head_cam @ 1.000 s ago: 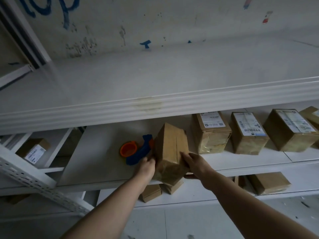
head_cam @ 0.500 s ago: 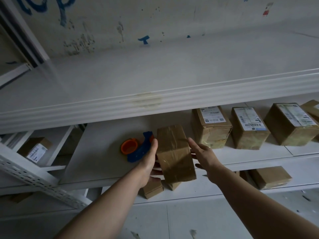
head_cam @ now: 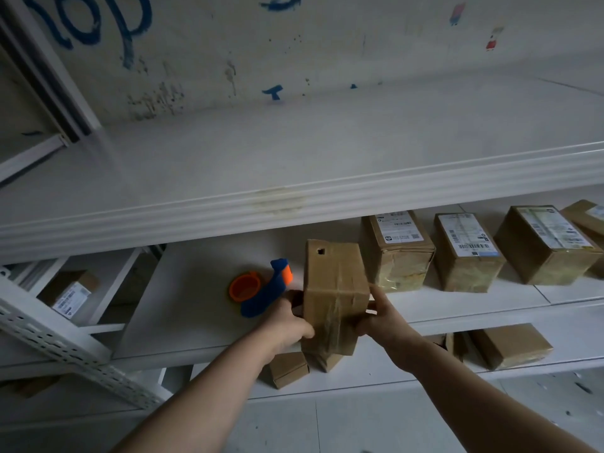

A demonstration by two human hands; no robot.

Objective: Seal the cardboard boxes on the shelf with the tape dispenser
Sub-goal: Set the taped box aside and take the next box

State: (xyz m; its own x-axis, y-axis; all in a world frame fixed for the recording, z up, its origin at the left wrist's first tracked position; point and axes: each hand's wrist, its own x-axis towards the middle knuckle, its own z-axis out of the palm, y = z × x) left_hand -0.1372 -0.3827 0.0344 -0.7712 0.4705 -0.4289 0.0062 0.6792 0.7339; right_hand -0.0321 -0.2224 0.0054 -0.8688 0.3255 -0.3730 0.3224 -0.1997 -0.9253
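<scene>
A brown cardboard box [head_cam: 333, 282] with clear tape on it is held tilted over the front of the middle shelf [head_cam: 196, 322]. My left hand [head_cam: 287, 325] grips its lower left side and my right hand [head_cam: 379, 318] grips its lower right side. A small hole shows near the box's top corner. The blue and orange tape dispenser [head_cam: 261, 289] lies on the shelf just left of the box, behind my left hand.
Three labelled boxes [head_cam: 397, 253] [head_cam: 467, 253] [head_cam: 545, 245] stand in a row to the right, with a further one [head_cam: 588, 217] at the frame edge. Smaller boxes [head_cam: 510, 346] [head_cam: 287, 369] sit on the lower shelf. The upper shelf's edge [head_cam: 294, 204] overhangs. Another box [head_cam: 68, 291] sits at far left.
The box has been turned in my hands, from lying flatter to standing more upright with another face toward me. Both hands now grip it lower down. The dispenser has not moved.
</scene>
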